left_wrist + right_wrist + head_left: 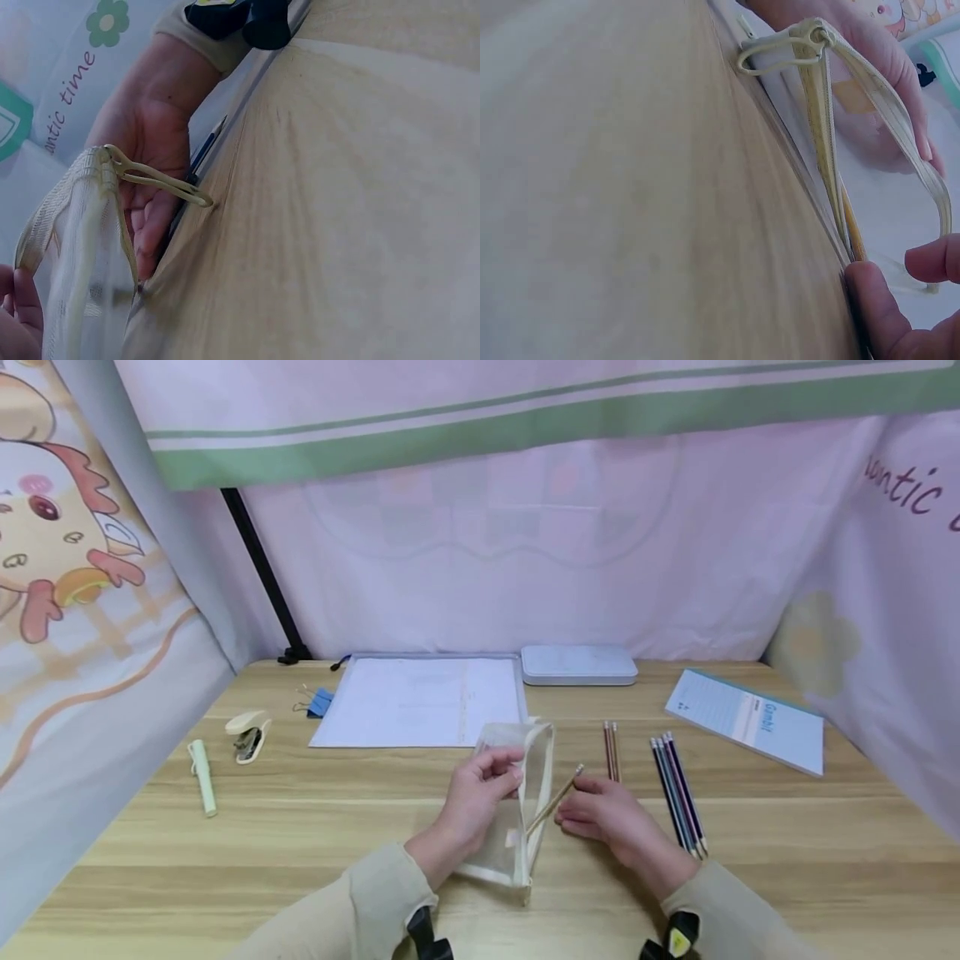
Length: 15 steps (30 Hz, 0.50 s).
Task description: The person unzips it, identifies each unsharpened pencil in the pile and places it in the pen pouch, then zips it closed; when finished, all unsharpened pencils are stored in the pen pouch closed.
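A cream mesh zip pouch (498,852) stands propped on the table with its mouth spread toward the right. My left hand (477,793) pinches the upper edge of that mouth between thumb and fingers. A gold pencil (553,803) slants out of the opening, its eraser end up and its lower part inside the pouch. Just right of the opening is my right hand (611,818), fingertips close to the pencil. In the right wrist view its fingertips (874,300) are parted, with nothing gripped between them. A zipper-pull loop (769,58) dangles from the pouch's near corner.
Two brown pencils (611,752) and several dark pencils (678,797) lie on the right, before a blue notepad (742,722). Behind the pouch are a white sheet (420,702) and a pale case (577,666). A binder clip (319,702), stapler (249,735) and pale green pen (202,778) lie left.
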Each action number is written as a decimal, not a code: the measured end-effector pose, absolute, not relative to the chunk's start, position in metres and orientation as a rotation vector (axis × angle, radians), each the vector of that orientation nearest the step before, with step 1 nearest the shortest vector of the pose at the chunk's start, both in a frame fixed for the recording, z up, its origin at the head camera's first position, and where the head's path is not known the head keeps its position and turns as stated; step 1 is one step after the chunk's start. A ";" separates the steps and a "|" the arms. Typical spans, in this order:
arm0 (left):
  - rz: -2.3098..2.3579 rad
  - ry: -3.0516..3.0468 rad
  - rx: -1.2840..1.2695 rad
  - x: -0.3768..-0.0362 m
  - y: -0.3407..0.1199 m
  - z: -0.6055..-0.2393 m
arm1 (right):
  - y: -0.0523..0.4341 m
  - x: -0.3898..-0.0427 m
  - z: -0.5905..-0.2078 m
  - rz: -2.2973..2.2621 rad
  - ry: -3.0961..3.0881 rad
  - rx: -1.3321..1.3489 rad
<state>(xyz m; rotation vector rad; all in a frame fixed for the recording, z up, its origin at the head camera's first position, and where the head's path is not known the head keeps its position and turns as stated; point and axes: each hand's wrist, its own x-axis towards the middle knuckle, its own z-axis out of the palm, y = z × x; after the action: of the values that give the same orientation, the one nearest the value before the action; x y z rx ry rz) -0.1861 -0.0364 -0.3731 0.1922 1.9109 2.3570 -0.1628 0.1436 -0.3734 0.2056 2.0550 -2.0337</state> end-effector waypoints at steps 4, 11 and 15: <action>2.327 1.920 0.192 -0.185 -0.036 -0.374 | 0.133 -0.170 -0.377 -2.039 2.042 0.177; 2.310 1.930 0.190 -0.183 -0.036 -0.373 | 0.122 -0.174 -0.379 -2.054 2.088 0.239; 2.317 1.906 0.194 -0.183 -0.034 -0.373 | 0.120 -0.177 -0.380 -2.070 2.077 0.255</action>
<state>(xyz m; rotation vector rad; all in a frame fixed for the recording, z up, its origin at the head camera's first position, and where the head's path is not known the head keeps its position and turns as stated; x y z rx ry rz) -0.1829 -0.0337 -0.3727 0.1944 1.9062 2.3174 -0.1769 0.1199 -0.3802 0.2550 2.0769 -2.0696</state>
